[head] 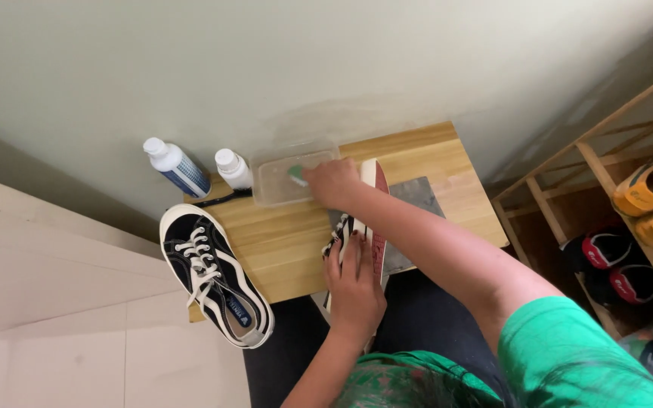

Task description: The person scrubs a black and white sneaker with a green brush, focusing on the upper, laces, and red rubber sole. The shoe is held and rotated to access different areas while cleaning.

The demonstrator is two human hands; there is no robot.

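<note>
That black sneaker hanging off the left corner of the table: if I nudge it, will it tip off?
Probably. The black sneaker lies flat, but its toe end juts past the wooden table's edge, so a push outward may drop it. It looks light with a stiff rubber sole; its loose white laces could snag.

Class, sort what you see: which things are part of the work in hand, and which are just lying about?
In use: left hand, right hand, held shoe, clear tub, grey cloth.
Lying about: second shoe, two bottles, shoe rack.
</note>
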